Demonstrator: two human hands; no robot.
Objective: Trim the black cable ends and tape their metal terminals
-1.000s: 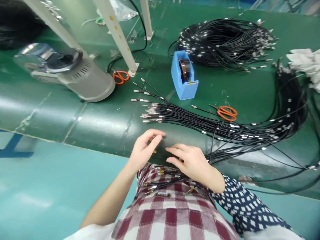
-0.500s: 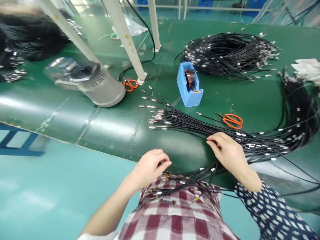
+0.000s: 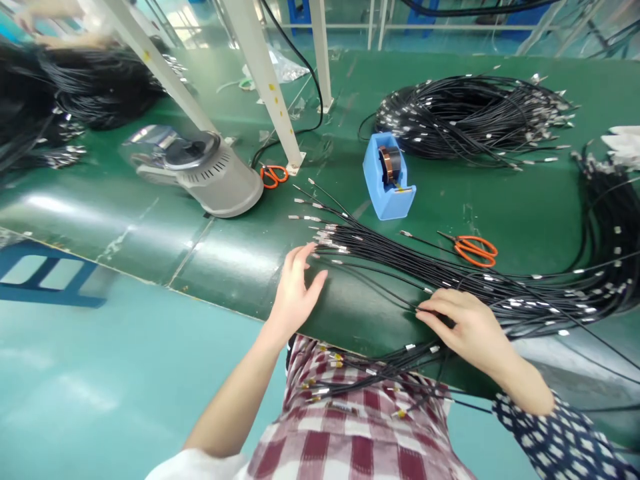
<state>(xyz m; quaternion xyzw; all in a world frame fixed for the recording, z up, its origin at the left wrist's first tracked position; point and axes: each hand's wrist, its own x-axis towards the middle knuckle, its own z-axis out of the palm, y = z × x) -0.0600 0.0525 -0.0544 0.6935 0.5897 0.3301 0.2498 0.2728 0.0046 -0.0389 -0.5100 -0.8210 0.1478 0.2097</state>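
Note:
My right hand [image 3: 467,327] pinches one thin black cable [image 3: 383,290] between thumb and fingertips, pulled a little toward me from the bunch. My left hand [image 3: 297,287] is at the bunch's left end, thumb and fingers apart, fingertips beside the silver cable ends. The bunch of black cables [image 3: 400,250] runs across the green table, its metal tips and white labels fanned out to the left. More black cables [image 3: 370,373] with yellow-marked ends lie over my checked apron [image 3: 345,433], near the table edge.
Orange-handled scissors [image 3: 475,250] lie behind the bunch, near a blue tape dispenser [image 3: 387,180]. A large cable coil [image 3: 475,117] sits farther back. On the left stand a grey machine [image 3: 220,177], more orange-handled scissors [image 3: 274,175] and white posts [image 3: 270,87]. Another person's hands are blurred at the far left.
My left hand has moved forward and opened beside the cable ends. My right hand has drawn one cable slightly toward me, away from the bunch. The view has shifted a little.

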